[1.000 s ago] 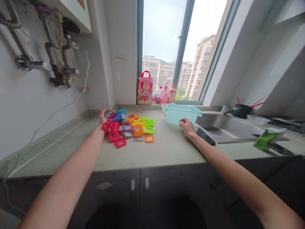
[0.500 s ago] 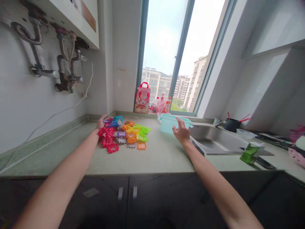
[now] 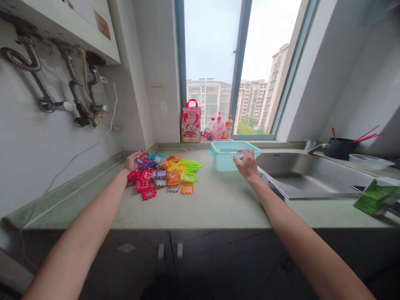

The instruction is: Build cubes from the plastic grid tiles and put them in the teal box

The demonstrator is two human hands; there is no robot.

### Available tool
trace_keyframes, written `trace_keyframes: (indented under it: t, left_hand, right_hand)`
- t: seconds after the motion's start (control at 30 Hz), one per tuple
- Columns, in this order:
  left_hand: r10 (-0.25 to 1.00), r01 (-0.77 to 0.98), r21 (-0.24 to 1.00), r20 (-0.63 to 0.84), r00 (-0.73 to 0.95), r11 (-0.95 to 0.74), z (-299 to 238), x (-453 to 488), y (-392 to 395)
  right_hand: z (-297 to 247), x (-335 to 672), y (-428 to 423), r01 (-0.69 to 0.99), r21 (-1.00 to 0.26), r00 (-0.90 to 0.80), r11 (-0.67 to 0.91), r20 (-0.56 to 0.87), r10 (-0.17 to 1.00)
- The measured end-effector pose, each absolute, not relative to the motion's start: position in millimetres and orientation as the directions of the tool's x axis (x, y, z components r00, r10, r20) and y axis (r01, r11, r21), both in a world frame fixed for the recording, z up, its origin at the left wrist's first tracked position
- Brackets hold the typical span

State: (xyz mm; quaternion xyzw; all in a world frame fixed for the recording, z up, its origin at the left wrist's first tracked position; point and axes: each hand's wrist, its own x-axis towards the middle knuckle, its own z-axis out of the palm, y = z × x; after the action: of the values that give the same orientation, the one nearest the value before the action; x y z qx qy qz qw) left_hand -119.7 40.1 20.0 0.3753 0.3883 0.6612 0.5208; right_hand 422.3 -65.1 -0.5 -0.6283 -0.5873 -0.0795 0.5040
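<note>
I see the countertop (image 3: pixel 212 204) with the sink (image 3: pixel 312 179) set in at its 3 o'clock end. The teal tub (image 3: pixel 225 160) stands upright beside the sink, mouth up, at 3 o'clock from the tile pile (image 3: pixel 165 173), near but apart. My right hand (image 3: pixel 246 163) hooks its fingers over the tub's near rim, gripping it, I'd say to steady it. My left hand (image 3: pixel 133 160) lies open at the pile's 10 o'clock edge, fingers loosely spread and walling in the tiles. Both arms are stretched forward.

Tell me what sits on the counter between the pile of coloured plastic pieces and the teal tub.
Nothing: in the head view, only bare countertop separates the pile of coloured plastic pieces from the teal tub.
</note>
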Motion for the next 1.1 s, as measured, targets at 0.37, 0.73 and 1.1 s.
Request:
trace_keyframes:
  t: [0.37, 0.73, 1.1]
  left_hand:
    - [0.913, 0.062, 0.986, 0.168, -0.373, -0.156, 16, -135, 37]
    - [0.656, 0.814, 0.272, 0.736, 0.168, -0.513, 38, -77, 5]
    - [0.376, 0.469, -0.133, 0.427, 0.822, -0.873, 10, 67, -100]
  right_hand:
    - [-4, 372, -101, 0.804, -0.291, -0.115, 0.518, 0.78, 0.616]
    - [-35, 287, -13, 0.688, -0.303, -0.385, 0.66, 0.619, 0.685]
    - [-53, 298, 27, 0.651, -0.319, -0.539, 0.688, 0.444, 0.716]
